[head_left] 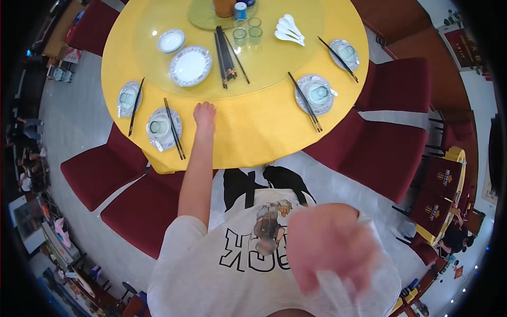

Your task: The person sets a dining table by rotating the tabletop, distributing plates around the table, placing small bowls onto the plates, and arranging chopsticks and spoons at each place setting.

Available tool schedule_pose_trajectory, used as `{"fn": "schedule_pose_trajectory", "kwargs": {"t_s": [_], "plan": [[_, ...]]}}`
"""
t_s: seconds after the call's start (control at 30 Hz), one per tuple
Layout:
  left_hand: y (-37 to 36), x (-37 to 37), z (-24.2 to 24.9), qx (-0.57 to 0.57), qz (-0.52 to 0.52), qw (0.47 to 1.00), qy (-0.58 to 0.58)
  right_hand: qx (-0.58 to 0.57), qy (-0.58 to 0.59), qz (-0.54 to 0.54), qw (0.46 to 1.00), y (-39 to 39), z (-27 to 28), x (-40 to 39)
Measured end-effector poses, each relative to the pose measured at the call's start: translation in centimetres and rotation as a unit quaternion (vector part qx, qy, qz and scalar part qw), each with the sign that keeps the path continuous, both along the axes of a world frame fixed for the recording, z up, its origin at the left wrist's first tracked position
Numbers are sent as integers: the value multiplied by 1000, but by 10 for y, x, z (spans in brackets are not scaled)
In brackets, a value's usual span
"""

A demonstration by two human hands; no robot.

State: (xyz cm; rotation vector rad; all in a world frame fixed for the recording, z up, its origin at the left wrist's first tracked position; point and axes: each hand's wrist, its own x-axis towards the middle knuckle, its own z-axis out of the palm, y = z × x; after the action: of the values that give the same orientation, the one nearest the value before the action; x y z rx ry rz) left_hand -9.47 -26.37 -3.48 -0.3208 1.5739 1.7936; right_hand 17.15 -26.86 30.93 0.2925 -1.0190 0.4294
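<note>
My left hand (205,114) reaches forward over the yellow tablecloth (248,140), its fingertips right at the near rim of the glass turntable (264,68). Nothing shows in its fingers. Close to the camera, in front of my shirt, my right hand (335,248) is raised and smeared by motion; a pale streak overlaps its lower side. Beyond my left hand lie a stack of plates (191,66), a stack of small dishes (171,40) and a bundle of black chopsticks (224,59). Left of it sits a place setting with a plate (174,119), glass, spoon and chopsticks (173,129).
White spoons (289,30), several glasses (240,36) and a blue can (241,10) stand farther back on the turntable. More place settings (315,95) line the table's right side. Dark red chairs (369,148) surround the table. A person (455,236) is at the far right.
</note>
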Motion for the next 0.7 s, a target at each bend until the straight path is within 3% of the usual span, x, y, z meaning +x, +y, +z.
{"fn": "schedule_pose_trajectory", "kwargs": {"t_s": [0.03, 0.07, 0.1, 0.13, 0.2, 0.27, 0.3, 0.37, 0.47, 0.7], "plan": [[4, -9, -8, 10, -4, 1000, -16, -1, 2, 0, 1000, 15, -16, 6], [7, -13, -10, 20, -6, 999, -30, -133, -253, 5, 958, 33, -33, 8], [12, -11, -4, 22, 1, 999, -32, -251, -487, 10, 837, 50, -53, 9], [11, -12, -6, 24, 1, 999, -27, -346, -570, 62, 743, 65, -87, 13], [12, -19, -17, 39, -3, 998, -58, -468, -623, 99, 619, 77, -167, 30], [13, -15, -9, 45, 13, 997, -63, -528, -633, 174, 539, 78, -231, 48], [12, -13, -7, 47, 25, 996, -75, -527, -633, 178, 539, 76, -253, 55], [12, -12, -4, 50, 26, 995, -79, -532, -674, 177, 481, 75, -289, 63], [11, -21, -10, 53, 33, 993, -101, -557, -663, 200, 459, 77, -333, 62], [1, -36, -2, 72, 48, 988, -132, -614, -605, 243, 446, 99, -334, 14]]}}
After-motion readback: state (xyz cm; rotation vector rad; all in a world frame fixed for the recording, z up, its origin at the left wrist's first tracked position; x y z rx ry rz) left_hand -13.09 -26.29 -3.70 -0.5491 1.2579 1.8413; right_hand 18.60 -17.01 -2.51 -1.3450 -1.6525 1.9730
